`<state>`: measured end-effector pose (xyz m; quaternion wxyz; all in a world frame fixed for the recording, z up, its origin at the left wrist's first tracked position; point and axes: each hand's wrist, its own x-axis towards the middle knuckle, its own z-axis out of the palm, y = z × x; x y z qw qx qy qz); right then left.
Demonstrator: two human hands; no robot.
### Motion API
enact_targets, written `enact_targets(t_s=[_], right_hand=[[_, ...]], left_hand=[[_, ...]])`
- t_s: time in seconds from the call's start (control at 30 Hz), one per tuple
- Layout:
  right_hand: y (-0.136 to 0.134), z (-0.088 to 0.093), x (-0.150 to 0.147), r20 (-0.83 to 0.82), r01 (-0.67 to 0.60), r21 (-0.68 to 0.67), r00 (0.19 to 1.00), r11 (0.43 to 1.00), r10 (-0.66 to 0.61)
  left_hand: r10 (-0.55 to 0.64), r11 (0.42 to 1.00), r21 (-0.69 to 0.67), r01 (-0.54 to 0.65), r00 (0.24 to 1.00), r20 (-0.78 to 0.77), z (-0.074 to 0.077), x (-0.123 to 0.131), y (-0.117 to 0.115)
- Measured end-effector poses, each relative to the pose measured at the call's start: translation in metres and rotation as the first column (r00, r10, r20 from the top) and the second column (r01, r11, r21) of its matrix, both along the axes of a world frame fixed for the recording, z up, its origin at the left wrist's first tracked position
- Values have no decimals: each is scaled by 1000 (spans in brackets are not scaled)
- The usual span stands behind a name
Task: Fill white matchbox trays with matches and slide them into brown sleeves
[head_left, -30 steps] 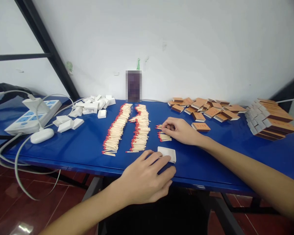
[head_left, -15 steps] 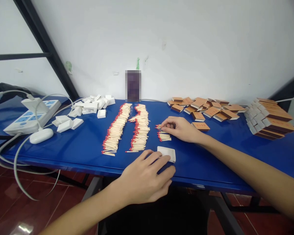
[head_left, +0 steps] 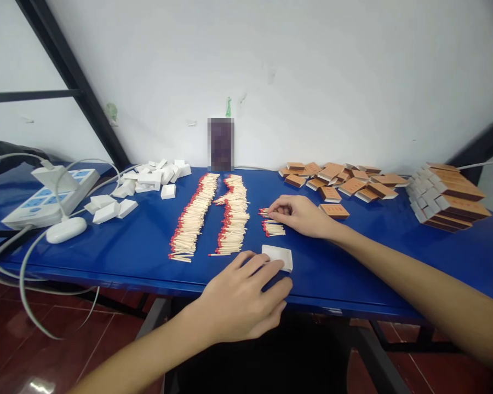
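Observation:
My left hand is at the table's front edge, its fingers curled over the near side of a white matchbox tray. The thumb is hidden. Beyond the tray, my right hand pinches at a small group of red-headed matches; how many it grips is hidden. Just below those fingertips lies another small batch of matches. To the left, two long rows of matches, an outer row and an inner row, run back towards the wall, heads facing left.
White trays are heaped at the back left, beside a power strip with cables. Orange matchbox sleeves lie scattered at the back right. Filled-looking matchboxes are stacked at the far right. A blurred dark rectangle stands by the wall.
The whole view has shifted slightly, so things sit a little further left. Both hands stay in nearly the same place and pose.

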<state>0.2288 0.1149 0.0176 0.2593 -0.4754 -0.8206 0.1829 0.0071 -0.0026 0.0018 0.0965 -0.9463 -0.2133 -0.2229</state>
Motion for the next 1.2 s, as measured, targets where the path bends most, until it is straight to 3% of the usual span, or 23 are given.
enact_targets(t_s=[0.5, 1.2], right_hand=[[-1, 2, 4, 5, -31, -94, 999, 995, 32], [-4, -1, 0, -64, -27, -37, 998, 999, 25]], left_hand=[[-2, 1000, 2, 2, 1000, 0, 0, -1, 0], [-7, 1000, -3, 7, 1000, -2, -1, 0, 1]])
